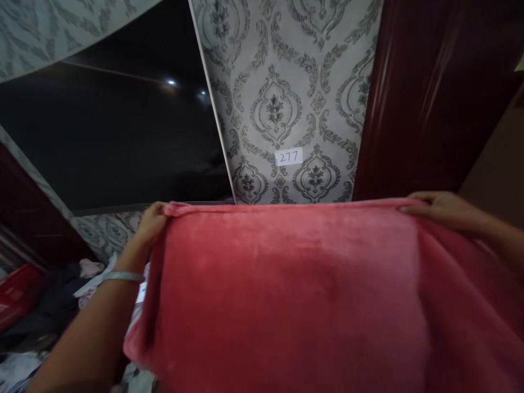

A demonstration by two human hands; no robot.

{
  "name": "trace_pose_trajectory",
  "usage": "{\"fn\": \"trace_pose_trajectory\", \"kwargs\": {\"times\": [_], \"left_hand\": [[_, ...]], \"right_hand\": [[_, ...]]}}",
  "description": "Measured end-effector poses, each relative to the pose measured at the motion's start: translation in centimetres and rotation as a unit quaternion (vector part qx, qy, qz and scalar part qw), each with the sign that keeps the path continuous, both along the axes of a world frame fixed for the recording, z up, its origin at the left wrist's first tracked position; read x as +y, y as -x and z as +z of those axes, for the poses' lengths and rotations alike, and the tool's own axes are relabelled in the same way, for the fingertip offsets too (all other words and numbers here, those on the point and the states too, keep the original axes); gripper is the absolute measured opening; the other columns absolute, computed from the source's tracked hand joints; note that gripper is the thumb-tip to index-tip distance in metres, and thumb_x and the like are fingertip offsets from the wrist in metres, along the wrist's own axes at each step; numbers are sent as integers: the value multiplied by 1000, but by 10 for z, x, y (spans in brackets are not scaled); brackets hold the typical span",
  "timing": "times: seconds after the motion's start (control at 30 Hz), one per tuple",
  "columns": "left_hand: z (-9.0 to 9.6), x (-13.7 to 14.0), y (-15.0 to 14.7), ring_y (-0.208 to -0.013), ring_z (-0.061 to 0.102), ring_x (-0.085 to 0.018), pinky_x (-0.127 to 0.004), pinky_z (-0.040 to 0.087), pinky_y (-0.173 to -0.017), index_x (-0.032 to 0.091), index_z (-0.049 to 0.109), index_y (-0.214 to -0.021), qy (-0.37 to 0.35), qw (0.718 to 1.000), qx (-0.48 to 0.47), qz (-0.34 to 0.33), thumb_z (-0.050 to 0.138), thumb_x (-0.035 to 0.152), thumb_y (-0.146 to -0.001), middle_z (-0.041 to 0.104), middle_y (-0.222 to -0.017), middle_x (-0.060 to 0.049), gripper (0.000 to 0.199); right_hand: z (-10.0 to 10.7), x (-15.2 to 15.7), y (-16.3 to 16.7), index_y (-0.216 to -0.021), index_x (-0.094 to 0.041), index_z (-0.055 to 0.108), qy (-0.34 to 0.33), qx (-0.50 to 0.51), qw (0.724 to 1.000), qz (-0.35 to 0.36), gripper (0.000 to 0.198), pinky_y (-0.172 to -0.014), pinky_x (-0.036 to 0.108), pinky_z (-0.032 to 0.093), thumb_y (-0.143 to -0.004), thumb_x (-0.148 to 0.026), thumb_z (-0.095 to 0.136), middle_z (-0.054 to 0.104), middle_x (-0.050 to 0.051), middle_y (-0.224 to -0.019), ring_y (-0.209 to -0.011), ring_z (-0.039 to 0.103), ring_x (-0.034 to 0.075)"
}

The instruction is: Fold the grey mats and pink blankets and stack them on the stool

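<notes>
A soft, plush red-pink blanket (278, 289) is stretched between my two hands, its top edge nearly level and taut. My left hand (154, 221) is closed around the upper left corner, where the cloth bunches a little. At the upper right, my right hand (434, 208) pinches the same edge, thumb on the near side. The blanket hangs down past the bottom of the view, and loose folds fall below my right forearm. A pale band circles my left wrist.
A large black television (123, 120) is on the patterned wall at left. A paper label (289, 156) reading 277 is stuck to the wallpaper. A dark red wooden panel (413, 98) stands at right. Mixed clothes (61, 300) and a red item (18, 295) lie at lower left.
</notes>
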State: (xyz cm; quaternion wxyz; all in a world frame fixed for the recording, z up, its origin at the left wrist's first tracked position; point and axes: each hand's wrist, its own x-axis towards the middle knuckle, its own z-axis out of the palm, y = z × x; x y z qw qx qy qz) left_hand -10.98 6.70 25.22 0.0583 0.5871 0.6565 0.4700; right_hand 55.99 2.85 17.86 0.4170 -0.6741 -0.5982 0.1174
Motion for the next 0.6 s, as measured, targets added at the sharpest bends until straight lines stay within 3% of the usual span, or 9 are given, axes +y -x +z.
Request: {"fn": "trace_pose_trajectory", "kwargs": {"times": [0.13, 0.23, 0.3, 0.43, 0.53, 0.6], "left_hand": [[-68, 64, -18, -88, 64, -24, -33, 51, -83, 19, 57, -74, 55, 998, -15, 32, 63, 20, -69, 67, -76, -5, 7], [-106, 100, -21, -93, 65, -28, -35, 50, -86, 21, 51, -65, 82, 994, -25, 63, 59, 9, -63, 66, -72, -7, 15], [-125, 117, -19, -100, 65, -30, -36, 48, -89, 22, 48, -64, 98, 992, -33, 79, 60, 7, -61, 67, -75, -8, 19], [-153, 130, -9, -100, 66, -33, -37, 49, -85, 21, 54, -69, 154, 983, -62, 79, 68, 14, -65, 69, -77, -10, 16], [-168, 118, -1, -89, 69, -32, -37, 51, -76, 17, 63, -79, 201, 974, -100, 41, 78, 30, -66, 72, -81, -12, 24], [-173, 103, 7, -87, 70, -30, -37, 53, -74, 16, 67, -89, 217, 968, -127, 9, 81, 40, -65, 74, -88, -12, 37]], "right_hand": [[-78, 57, 16, -67, -17, 72, 20, -30, 999, 36, 17, -64, 34, 46, -73, -31, 65, 72, 10, -74, -69, 65, 24], [-131, 84, 15, -62, -22, 69, 32, -55, 997, 39, 13, -59, 35, 47, -66, -31, 61, 71, 9, -67, -63, 66, 27], [-156, 95, 8, -66, -24, 70, 22, -69, 997, 34, 15, -59, 36, 48, -67, -35, 59, 72, 9, -71, -65, 69, 29], [-180, 104, 1, -73, -26, 69, 48, -122, 991, 13, 19, -63, 40, 51, -70, -39, 56, 74, 15, -83, -73, 71, 33], [-184, 99, 16, -86, -24, 70, 86, -190, 978, 4, 30, -77, 50, 53, -70, -38, 50, 72, 23, -98, -88, 70, 40], [-184, 90, 36, -103, -22, 70, 75, -233, 969, -19, 44, -87, 60, 51, -71, -41, 47, 66, 27, -118, -105, 65, 45]]}}
